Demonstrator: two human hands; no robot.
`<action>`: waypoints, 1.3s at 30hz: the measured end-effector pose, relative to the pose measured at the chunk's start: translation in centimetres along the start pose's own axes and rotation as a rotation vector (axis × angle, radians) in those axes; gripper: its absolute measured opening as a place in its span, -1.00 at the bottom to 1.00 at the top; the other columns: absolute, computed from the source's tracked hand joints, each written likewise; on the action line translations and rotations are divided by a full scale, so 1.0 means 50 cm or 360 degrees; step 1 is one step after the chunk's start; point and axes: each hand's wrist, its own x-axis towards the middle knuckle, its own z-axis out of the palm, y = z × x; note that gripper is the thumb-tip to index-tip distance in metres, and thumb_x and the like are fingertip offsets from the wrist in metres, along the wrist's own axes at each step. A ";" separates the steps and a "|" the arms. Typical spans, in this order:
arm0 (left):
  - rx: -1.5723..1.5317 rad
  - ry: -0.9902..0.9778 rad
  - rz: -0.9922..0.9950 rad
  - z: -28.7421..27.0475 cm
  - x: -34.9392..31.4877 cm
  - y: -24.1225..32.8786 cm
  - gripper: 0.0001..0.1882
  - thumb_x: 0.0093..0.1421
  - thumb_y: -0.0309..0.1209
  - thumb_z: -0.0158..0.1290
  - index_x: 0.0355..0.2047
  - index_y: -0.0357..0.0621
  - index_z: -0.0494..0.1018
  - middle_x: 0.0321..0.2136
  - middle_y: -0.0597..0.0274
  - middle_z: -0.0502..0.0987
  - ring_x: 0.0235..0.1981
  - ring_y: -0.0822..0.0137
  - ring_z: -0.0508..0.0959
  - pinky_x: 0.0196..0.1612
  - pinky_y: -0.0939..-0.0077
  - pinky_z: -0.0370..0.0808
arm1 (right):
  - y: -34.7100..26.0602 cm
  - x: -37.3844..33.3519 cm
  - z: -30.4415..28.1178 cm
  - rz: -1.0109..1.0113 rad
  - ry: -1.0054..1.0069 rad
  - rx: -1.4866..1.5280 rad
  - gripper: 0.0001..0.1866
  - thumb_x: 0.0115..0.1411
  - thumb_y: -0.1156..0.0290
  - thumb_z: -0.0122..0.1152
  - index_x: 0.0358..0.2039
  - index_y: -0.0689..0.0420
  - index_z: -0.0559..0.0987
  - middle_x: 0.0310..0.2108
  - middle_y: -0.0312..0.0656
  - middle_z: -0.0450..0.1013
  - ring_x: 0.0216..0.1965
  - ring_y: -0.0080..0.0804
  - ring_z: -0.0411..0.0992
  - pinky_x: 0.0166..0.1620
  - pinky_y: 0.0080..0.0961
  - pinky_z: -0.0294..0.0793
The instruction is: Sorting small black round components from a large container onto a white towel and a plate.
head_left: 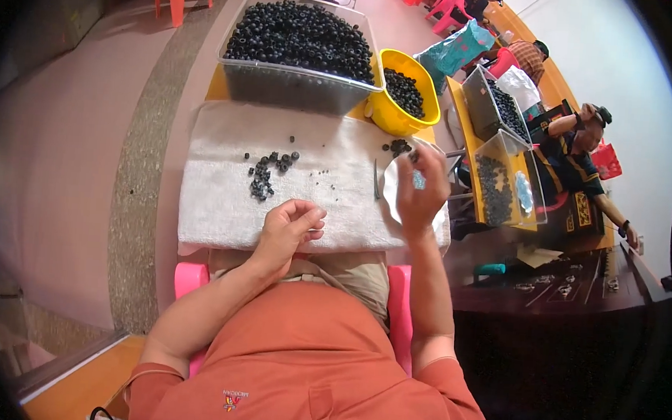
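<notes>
My left hand (295,227) hovers over the near edge of a white towel (214,195), its fingers curled against the thumb. Whatever they hold, if anything, is too small to make out. Raised over the towel's right side is my right hand (423,186), with thumb and fingers closed around a small black piece (413,157) that shows at the tips. Just past it lies a little heap of black ring-like pieces (396,146). A white plate (391,189) with something pale blue on it is partly hidden by that hand. More loose black pieces (261,184) lie beyond my left hand.
Behind the towel stands a clear bin (240,73) full of black pieces, with a yellow basket (407,124) of them beside it. A thin dark tool (376,179) lies by the plate. At right are more bins (509,213) and a seated person (577,159).
</notes>
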 end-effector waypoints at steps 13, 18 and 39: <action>-0.0010 -0.0001 -0.0019 -0.006 0.002 0.001 -0.85 0.26 -0.40 0.10 -0.23 -0.20 0.44 -0.24 0.20 0.55 -0.28 0.47 0.52 -0.19 0.56 0.54 | 0.204 0.068 0.058 0.0587 -0.0252 -0.0119 -0.81 0.13 0.40 0.33 -0.28 0.24 0.67 -0.45 -0.17 0.59 -0.50 -0.56 0.48 -0.40 -0.62 0.46; 0.0012 0.0013 -0.0045 -0.005 0.005 -0.002 -0.86 0.26 -0.41 0.12 -0.24 -0.17 0.45 -0.27 0.24 0.56 -0.33 0.49 0.53 -0.21 0.58 0.53 | 0.163 0.019 0.070 0.0547 -0.0455 0.0067 -0.88 0.13 0.49 0.30 -0.32 0.25 0.67 -0.48 -0.20 0.57 -0.47 -0.56 0.48 -0.39 -0.62 0.46; -0.0057 -0.0054 -0.0019 -0.009 0.005 -0.010 -0.88 0.25 -0.40 0.13 -0.26 -0.15 0.46 -0.39 0.33 0.54 -0.39 0.55 0.51 -0.27 0.64 0.52 | 0.131 0.283 0.255 -0.0104 -0.1201 -0.0307 -0.69 0.06 0.29 0.31 -0.20 0.17 0.67 -0.31 -0.03 0.59 -0.26 -0.17 0.57 -0.13 -0.37 0.51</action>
